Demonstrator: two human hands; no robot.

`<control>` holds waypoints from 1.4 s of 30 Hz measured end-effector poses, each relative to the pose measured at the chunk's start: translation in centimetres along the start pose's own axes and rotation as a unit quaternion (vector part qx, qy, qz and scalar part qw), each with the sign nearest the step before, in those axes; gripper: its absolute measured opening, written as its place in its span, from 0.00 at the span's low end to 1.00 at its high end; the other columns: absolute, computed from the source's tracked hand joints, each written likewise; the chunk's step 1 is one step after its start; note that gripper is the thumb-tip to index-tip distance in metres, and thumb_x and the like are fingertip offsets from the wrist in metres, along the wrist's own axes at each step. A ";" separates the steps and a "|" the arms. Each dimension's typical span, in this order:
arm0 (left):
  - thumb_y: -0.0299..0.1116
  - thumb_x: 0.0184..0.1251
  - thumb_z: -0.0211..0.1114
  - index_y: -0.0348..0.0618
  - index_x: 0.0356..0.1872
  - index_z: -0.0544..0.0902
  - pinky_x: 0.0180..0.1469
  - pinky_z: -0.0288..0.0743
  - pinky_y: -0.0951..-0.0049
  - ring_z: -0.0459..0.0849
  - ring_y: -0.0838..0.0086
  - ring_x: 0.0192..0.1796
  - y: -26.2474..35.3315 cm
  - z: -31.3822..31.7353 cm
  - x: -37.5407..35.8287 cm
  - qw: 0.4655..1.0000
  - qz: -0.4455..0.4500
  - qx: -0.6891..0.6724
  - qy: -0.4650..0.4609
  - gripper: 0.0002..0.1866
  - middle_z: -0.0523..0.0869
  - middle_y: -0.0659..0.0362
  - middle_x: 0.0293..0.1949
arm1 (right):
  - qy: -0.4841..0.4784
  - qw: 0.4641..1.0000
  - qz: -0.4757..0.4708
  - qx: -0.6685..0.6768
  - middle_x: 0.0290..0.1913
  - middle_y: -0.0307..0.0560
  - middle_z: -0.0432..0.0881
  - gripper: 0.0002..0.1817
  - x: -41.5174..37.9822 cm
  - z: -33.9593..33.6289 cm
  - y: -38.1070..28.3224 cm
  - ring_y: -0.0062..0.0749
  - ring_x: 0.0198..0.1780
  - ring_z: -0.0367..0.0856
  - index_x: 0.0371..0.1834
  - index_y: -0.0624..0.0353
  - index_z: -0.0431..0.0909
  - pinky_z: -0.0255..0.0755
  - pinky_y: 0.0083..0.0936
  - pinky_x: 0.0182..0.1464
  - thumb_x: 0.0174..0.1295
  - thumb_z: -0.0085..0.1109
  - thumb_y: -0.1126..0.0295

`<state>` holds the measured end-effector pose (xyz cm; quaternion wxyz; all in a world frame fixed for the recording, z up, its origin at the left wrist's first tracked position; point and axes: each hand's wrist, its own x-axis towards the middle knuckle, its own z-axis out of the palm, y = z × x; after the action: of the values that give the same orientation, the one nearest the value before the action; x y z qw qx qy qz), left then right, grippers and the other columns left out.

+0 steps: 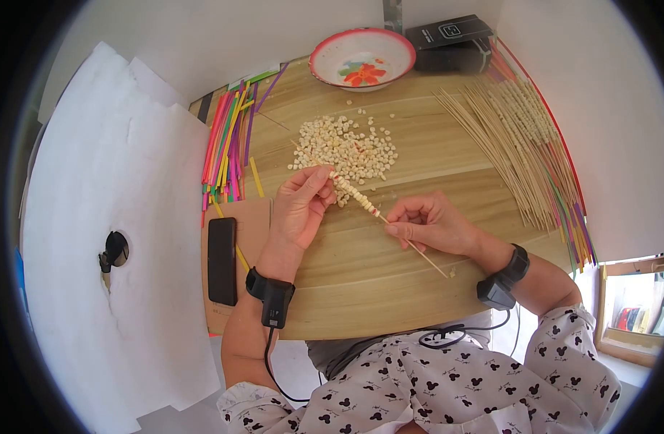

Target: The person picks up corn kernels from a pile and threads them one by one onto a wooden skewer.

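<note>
A thin bamboo skewer (pixel 426 257) slants across the middle of the table, its upper part threaded with a row of pale kernel-like pieces (pixel 357 196), a few of them reddish. My left hand (pixel 301 210) is closed at the upper end of that row, thumb and forefinger pinched together; whether a loose piece is between them is hidden. Lower down, my right hand (pixel 434 224) pinches the bare stick just below the threaded pieces. Just beyond my left hand lies a loose pile of the same pale pieces (pixel 346 145).
Many skewers (pixel 505 152) lie at the right, several threaded. Colourful strips (pixel 230 137) are bundled at the left. A phone (pixel 222 260) rests on a brown notebook (pixel 256 217). At the back stand a red-rimmed bowl (pixel 324 76) and a black box (pixel 451 32). White panels (pixel 115 166) flank the table.
</note>
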<state>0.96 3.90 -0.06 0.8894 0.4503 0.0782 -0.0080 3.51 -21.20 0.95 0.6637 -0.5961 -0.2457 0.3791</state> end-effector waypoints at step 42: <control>0.27 0.64 0.66 0.38 0.37 0.84 0.38 0.70 0.83 0.77 0.83 0.34 1.4 -1.6 1.3 0.877 0.214 0.413 0.120 0.04 0.83 0.64 0.33 | 0.031 0.999 -0.008 0.002 0.24 0.34 0.78 0.07 0.0 -0.5 0.4 0.10 0.22 0.70 0.35 0.61 0.78 0.62 0.11 0.23 0.68 0.58 0.69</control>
<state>2.15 6.07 -0.01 0.5865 0.7799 0.0762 0.2050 3.87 -21.49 0.51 0.6756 -0.6041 -0.2286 0.3555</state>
